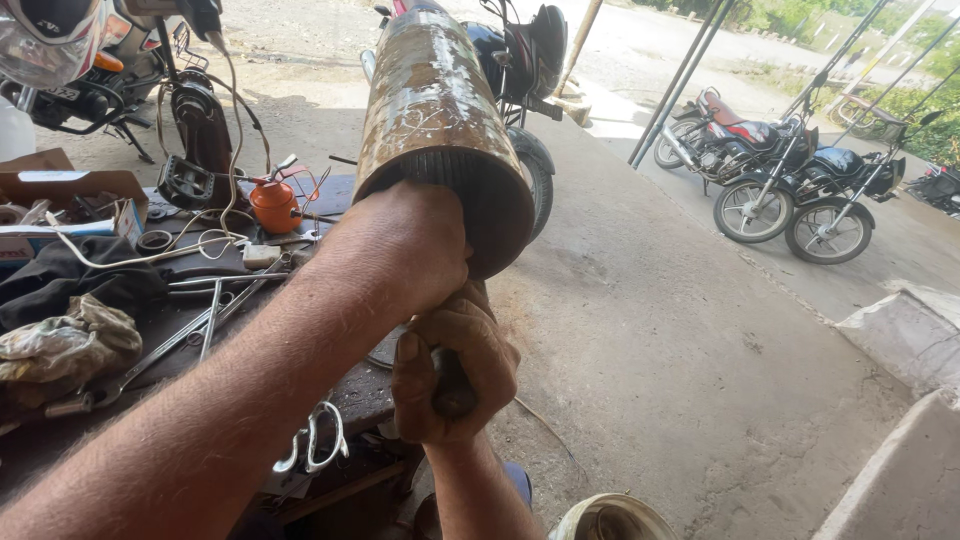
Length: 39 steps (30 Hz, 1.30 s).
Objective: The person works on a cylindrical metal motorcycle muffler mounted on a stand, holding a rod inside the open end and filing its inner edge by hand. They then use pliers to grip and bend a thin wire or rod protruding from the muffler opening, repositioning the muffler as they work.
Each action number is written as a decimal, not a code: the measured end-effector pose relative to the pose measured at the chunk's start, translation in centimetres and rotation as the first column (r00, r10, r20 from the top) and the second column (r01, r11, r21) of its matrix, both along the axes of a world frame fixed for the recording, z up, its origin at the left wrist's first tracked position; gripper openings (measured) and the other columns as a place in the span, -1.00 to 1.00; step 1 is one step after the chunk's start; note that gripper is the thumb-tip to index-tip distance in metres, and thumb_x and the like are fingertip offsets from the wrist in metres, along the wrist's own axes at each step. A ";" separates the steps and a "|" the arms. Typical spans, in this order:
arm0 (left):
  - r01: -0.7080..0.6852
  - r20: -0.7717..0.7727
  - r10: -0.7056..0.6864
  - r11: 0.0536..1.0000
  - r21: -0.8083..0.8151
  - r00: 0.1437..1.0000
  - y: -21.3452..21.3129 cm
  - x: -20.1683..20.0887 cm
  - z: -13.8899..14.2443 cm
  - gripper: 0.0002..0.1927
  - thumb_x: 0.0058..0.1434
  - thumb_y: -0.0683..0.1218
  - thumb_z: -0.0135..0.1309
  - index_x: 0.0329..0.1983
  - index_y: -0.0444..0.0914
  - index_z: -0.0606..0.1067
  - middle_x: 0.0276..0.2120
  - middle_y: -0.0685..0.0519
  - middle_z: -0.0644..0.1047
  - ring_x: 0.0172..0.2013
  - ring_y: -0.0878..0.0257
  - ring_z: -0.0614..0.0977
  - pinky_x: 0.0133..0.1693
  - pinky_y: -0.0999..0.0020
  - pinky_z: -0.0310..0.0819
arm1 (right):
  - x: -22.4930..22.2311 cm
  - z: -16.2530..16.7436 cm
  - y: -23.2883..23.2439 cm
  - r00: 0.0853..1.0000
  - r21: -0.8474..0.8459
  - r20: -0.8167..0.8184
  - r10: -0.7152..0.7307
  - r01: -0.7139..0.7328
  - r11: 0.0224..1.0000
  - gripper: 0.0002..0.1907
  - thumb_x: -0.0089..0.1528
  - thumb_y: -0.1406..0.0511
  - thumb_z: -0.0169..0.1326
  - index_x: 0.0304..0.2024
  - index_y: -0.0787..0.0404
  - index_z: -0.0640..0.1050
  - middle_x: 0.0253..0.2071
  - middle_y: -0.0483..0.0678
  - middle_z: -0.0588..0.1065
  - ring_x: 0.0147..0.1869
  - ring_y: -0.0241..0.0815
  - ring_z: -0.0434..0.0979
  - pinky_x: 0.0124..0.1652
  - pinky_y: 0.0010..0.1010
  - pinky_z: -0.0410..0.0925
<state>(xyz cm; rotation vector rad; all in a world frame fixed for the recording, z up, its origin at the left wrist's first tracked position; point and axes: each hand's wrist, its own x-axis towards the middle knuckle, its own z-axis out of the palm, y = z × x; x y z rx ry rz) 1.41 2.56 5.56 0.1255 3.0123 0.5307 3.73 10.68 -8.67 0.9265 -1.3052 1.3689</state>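
Left hand [410, 245] is pushed against the open end of the big rusty steel cylinder with flaking pale paint [435, 110]. The fist looks closed there, but the fingers are hidden against the bore, so I can't tell what they grip. The cylinder is held up in the air, tilted away from the body, just off the right edge of the cluttered dark tabletop [190, 330], above the concrete floor [680, 330].

Right hand [455, 365] sits directly below the cylinder mouth, fingers fully curled round a dark stubby handle or shaft [452, 385]. Its far end is hidden behind the left wrist.

My read on doing this well:
- Keep the shaft in line with the cylinder axis; any cocking will likely bind it in the bore.
- Both hands carry the load with no rest under it. Bracing the far end on the tabletop edge would cut the strain.
- The rim looks rough and rusty; keep knuckles off it.
- Mind the loose spanners [200, 320], orange oil can [275, 205] and white cable [150, 255] on the tabletop's near and middle area; a swing leftwards would clip them.
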 end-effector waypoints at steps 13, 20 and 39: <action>0.091 0.105 -0.086 0.994 -0.053 0.991 0.6 -6.3 -3.3 -0.78 0.27 -0.09 0.11 -0.18 -0.31 0.66 -0.27 -0.21 0.68 -0.26 -0.01 0.75 -0.18 0.10 0.67 | -3.1 -1.2 -0.2 0.993 -0.014 0.118 0.010 -0.009 1.000 -0.96 0.22 0.42 0.03 -0.34 0.31 0.48 -0.46 0.00 0.48 -0.31 -0.16 0.54 -0.23 -0.42 0.43; 0.234 -0.081 -0.244 0.965 -0.120 0.966 0.2 -4.5 -3.3 -0.75 0.22 -0.04 0.14 -0.25 -0.32 0.69 -0.30 -0.20 0.65 -0.23 -0.04 0.70 -0.13 0.11 0.59 | -0.9 0.5 -0.3 0.997 0.003 0.082 0.004 -0.004 1.000 -0.95 0.16 0.42 0.02 -0.37 0.33 0.48 -0.41 0.01 0.45 -0.32 -0.14 0.50 -0.17 -0.37 0.41; -0.161 -0.331 0.100 0.973 -0.163 0.938 -5.6 0.6 -2.8 -0.21 0.48 0.20 -0.05 0.64 -0.10 -0.03 -0.70 0.07 0.50 -0.73 0.25 0.48 -0.70 0.33 0.41 | 2.5 -0.9 2.4 0.996 -0.072 -0.076 0.036 -0.042 0.997 -0.82 0.33 0.26 0.10 -0.31 0.21 0.45 -0.53 -0.09 0.40 -0.46 -0.23 0.44 -0.34 -0.35 0.37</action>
